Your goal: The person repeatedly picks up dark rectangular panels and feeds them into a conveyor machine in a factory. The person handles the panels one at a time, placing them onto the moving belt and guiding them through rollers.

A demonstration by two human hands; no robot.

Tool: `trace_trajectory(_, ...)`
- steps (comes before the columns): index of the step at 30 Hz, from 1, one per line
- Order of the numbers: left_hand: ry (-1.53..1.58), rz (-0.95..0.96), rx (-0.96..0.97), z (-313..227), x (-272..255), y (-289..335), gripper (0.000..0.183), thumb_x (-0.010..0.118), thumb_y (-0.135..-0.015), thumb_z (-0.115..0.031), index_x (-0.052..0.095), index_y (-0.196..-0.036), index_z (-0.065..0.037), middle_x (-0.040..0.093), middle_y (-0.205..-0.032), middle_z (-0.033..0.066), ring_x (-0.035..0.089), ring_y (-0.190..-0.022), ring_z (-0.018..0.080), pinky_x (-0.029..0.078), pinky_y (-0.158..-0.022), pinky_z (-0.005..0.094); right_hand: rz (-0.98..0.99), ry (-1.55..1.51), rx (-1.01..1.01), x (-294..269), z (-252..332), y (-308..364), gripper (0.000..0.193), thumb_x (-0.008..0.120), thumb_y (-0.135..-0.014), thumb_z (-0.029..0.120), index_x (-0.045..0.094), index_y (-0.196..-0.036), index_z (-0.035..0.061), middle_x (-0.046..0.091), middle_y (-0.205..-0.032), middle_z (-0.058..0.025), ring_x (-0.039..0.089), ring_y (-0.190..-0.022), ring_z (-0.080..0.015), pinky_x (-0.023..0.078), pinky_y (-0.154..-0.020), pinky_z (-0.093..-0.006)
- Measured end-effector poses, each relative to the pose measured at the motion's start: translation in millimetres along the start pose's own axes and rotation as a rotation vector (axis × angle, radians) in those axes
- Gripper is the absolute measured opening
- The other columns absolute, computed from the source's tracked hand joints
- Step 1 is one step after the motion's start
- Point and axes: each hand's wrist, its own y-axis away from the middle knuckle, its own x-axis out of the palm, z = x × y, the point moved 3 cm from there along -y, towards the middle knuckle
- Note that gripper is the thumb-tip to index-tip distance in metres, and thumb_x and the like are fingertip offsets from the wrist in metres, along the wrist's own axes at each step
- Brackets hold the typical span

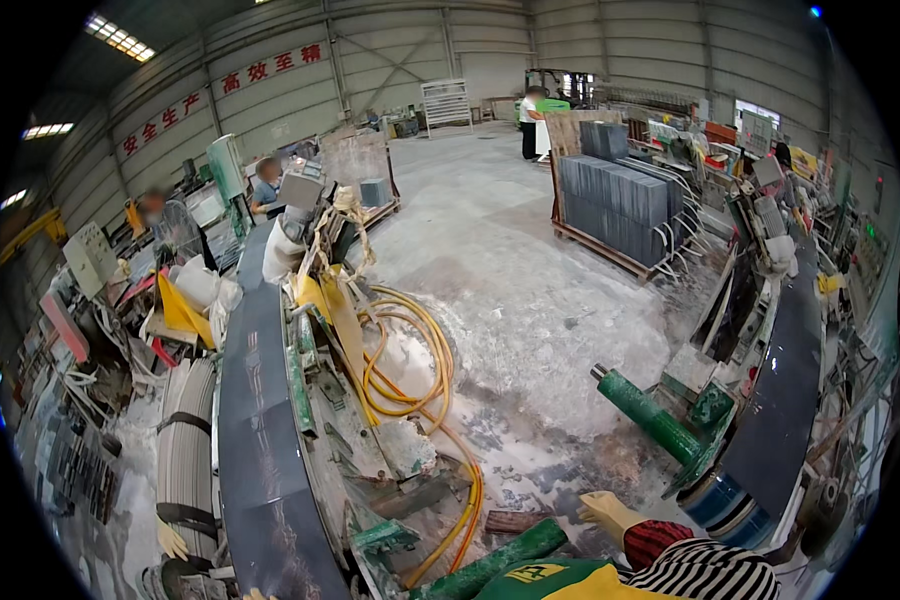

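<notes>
My right hand (610, 512), in a cream glove with a red checked cuff and a black-and-white striped sleeve, is held out low over the floor. Its fingers are stretched and nothing is in them. Nearest to it are a green cylinder (650, 415) on a machine frame and a blue roller (725, 508) at the end of the right-hand belt. Of my left hand (257, 595), only pale glove tips seem to show at the bottom edge, beside the left conveyor belt (270, 440); its grip is hidden. Wet dark slabs appear to lie along that belt.
Yellow-orange hoses (440, 370) loop over the wet, dusty floor. A pallet of grey stone slabs (610, 190) stands ahead. Strapped tile stacks (185, 450) flank the left belt, with another cream glove (172, 541) by them. A person (530, 110) stands far off; others are at left.
</notes>
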Motion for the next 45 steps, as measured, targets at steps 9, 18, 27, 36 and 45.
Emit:
trace_trajectory(9, -0.064, -0.263, -0.019, 23.6, 40.8, -13.8, 0.030, 0.060, -0.096, -0.027, 0.065, -0.112, -0.002, 0.070, -0.091, 0.0196, 0.069, -0.081, 0.0336, 0.057, -0.069, 0.0428, -0.043, 0.063, 0.048, -13.7, -4.9, 5.3, 0.043, 0.062, -0.096, 0.031, 0.064, -0.127, 0.0004, 0.073, -0.105, -0.0171, 0.071, -0.085, -0.0260, 0.057, -0.073, -0.0363)
trace_trajectory(18, -0.118, -0.353, -0.013, 5.9, 54.6, -53.4, 0.026, 0.062, -0.094, -0.031, 0.061, -0.097, -0.005, 0.064, -0.077, 0.0146, 0.065, -0.068, 0.0313, 0.053, -0.058, 0.0439, -0.168, 0.062, 0.211, -75.8, -54.8, 18.7, 0.039, 0.062, -0.094, 0.023, 0.065, -0.122, -0.0027, 0.073, -0.101, -0.0229, 0.072, -0.079, -0.0303, 0.058, -0.067, -0.0388)
trace_trajectory(27, 0.092, -0.120, 0.021, 19.8, 28.4, -31.2, 0.038, 0.055, -0.099, -0.030, 0.064, -0.119, 0.000, 0.067, -0.109, 0.0254, 0.065, -0.097, 0.0405, 0.054, -0.085, 0.0460, -0.104, 0.173, 0.161, -39.9, -32.3, 16.5, 0.048, 0.061, -0.096, 0.032, 0.060, -0.132, 0.0008, 0.073, -0.103, -0.0215, 0.073, -0.085, -0.0313, 0.060, -0.073, -0.0404)
trace_trajectory(36, 0.253, 0.129, -0.232, 89.6, 41.8, 28.6, 0.043, 0.053, -0.101, -0.030, 0.058, -0.131, 0.001, 0.067, -0.123, 0.0225, 0.067, -0.107, 0.0366, 0.053, -0.093, 0.0425, -0.006, 0.137, 0.090, -6.8, -36.7, -8.8, 0.040, 0.061, -0.097, 0.030, 0.063, -0.127, 0.0043, 0.074, -0.097, -0.0183, 0.072, -0.080, -0.0305, 0.059, -0.070, -0.0432)
trace_trajectory(45, 0.139, 0.015, -0.126, -5.5, 75.2, -5.6, 0.046, 0.063, -0.092, -0.023, 0.054, -0.134, -0.007, 0.052, -0.137, 0.0224, 0.048, -0.127, 0.0411, 0.038, -0.108, 0.0468, -0.039, -0.342, 0.097, 2.0, -0.5, -16.6, 0.032, 0.062, -0.097, 0.026, 0.063, -0.116, 0.0002, 0.073, -0.100, -0.0214, 0.071, -0.073, -0.0330, 0.060, -0.065, -0.0449)
